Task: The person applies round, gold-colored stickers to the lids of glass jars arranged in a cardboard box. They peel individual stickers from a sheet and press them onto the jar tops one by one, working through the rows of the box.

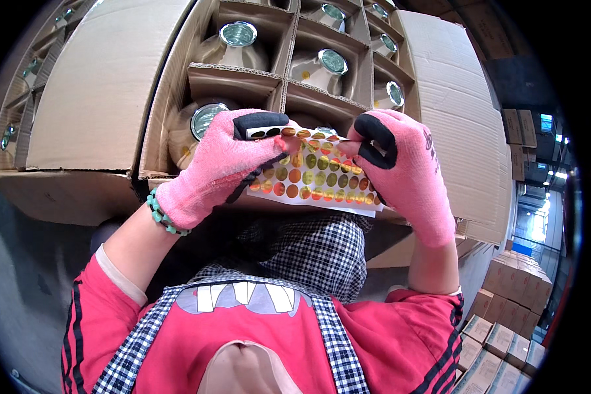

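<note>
A sheet of round gold stickers (pixel 306 176) spans the gap between my two hands, its top edge curled over toward me. Wearing a pink glove with black fingertips, my left hand (pixel 220 150) is closed on the sheet's left side. My right hand (pixel 404 164), gloved alike, pinches its upper right edge between thumb and forefinger; whether a single sticker is lifted there I cannot tell. Just beyond, glass vessels with shiny round mouths stand in a divided carton; one glass vessel (pixel 207 119) is partly hidden behind my left hand. Small gold dots show on some of the vessels.
Cardboard dividers (pixel 236 73) split the open carton into cells. Its flaps spread out left (pixel 105 79) and right (pixel 450 98). Another carton with glass vessels (pixel 10 136) stands at the far left. Stacked boxes (pixel 515 282) rise at the right, with more boxes (pixel 496 351) at the lower right.
</note>
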Motion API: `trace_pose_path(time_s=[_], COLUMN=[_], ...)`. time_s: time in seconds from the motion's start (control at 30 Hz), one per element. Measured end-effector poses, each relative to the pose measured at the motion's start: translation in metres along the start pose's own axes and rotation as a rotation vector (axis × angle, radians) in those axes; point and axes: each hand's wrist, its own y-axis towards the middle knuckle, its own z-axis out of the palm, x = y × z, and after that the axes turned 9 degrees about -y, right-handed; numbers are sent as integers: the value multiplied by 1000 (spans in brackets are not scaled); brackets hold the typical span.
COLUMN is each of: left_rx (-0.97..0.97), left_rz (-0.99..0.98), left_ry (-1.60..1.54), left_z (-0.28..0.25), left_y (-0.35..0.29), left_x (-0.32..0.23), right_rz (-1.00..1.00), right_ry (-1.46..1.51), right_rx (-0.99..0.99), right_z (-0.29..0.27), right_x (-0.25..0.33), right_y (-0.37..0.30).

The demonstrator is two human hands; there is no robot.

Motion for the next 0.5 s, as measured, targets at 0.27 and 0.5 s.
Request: trace_pose_path(time_s=[0.27,0.5], left_rx=[-19,-37], left_rz=[-57,-105], left_ry=[-49,-70], left_z=[1,1], left_y=[1,0], left_x=[-2,-5], right_rz=[-203,-259], right_ry=[-126,-62], right_rx=[-143,-119], right_z=[0,-7], right_x=[2,5], right_y=[1,9])
